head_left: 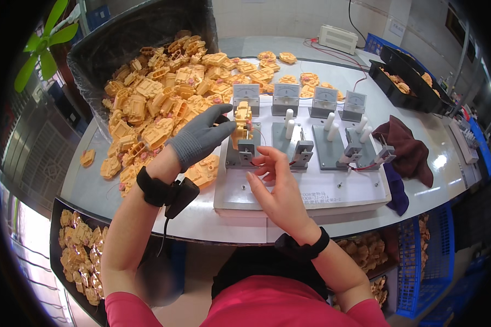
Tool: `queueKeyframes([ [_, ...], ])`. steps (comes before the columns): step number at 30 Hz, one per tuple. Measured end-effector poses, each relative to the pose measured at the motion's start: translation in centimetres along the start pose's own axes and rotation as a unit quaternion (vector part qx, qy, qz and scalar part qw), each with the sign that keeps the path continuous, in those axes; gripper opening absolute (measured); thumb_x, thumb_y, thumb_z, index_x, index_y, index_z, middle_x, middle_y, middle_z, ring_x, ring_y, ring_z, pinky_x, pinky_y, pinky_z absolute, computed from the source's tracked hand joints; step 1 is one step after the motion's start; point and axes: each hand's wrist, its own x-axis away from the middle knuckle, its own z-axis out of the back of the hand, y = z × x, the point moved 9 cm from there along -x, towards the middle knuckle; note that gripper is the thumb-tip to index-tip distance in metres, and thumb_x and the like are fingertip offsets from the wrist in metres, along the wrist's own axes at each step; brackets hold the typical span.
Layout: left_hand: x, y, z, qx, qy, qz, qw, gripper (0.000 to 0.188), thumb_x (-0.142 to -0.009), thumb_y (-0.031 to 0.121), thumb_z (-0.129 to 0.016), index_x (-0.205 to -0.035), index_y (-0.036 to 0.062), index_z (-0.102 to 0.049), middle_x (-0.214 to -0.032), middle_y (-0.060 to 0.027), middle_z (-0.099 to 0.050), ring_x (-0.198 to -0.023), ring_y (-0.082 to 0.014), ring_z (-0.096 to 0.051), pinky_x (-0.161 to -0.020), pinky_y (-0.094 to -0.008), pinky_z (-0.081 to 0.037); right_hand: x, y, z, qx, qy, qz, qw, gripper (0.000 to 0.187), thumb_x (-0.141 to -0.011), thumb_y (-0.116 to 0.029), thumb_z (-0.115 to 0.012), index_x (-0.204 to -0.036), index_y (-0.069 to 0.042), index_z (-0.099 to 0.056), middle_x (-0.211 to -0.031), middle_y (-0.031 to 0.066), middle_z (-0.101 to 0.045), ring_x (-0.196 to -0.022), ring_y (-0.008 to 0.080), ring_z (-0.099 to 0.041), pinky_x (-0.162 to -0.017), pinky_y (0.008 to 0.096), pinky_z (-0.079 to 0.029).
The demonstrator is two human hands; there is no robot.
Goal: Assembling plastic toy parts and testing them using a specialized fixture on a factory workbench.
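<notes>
A yellow moulded plastic part [243,113] stands on the leftmost grey test fixture [239,158] of a row on a white board. My left hand [197,136], in a grey glove with bare fingertips hidden, reaches in from the left, thumb and forefinger at the part's side, gripping it. Bare, my right hand [278,188] is just below that fixture's small metal clamp [247,150]. Its fingers are bent and apart, with the thumb lower, and nothing shows between them. A thin wire runs near the fingertips. Behind the part stands a small panel meter [246,94].
Right of it are more fixtures with white pegs [290,129] and meters [285,98]. A large heap of yellow parts [163,92] spills from a black-lined bin at left. A brown cloth [406,147], black trays [403,82] and a beige power box [337,39] lie beyond.
</notes>
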Motion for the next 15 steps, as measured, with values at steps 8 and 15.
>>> queueKeyframes([
  [8, -2.3, 1.2, -1.2, -0.020, -0.060, 0.044, 0.997, 0.068, -0.093, 0.046, -0.057, -0.142, 0.0023, -0.041, -0.130, -0.0126, -0.054, -0.113, -0.0194, -0.055, -0.087, -0.0330, -0.050, -0.5, -0.4, -0.7, 0.011, -0.033, 0.014, 0.999, 0.051, -0.089, -0.011, -0.063, -0.137, -0.010, -0.044, -0.115, 0.0103, -0.057, -0.092, 0.0177, -0.058, -0.079, 0.0317, -0.047],
  [15, -4.0, 0.1, -1.0, 0.000, -0.022, 0.083, 0.996, 0.073, -0.089, 0.048, -0.055, -0.140, -0.0016, -0.041, -0.126, -0.0226, -0.057, -0.110, -0.0273, -0.060, -0.086, -0.0352, -0.053, -0.7, -0.5, -1.3, 0.002, -0.057, -0.003, 0.998, 0.050, -0.090, -0.011, -0.062, -0.137, -0.009, -0.045, -0.118, 0.0089, -0.058, -0.093, 0.0187, -0.059, -0.078, 0.0316, -0.047],
])
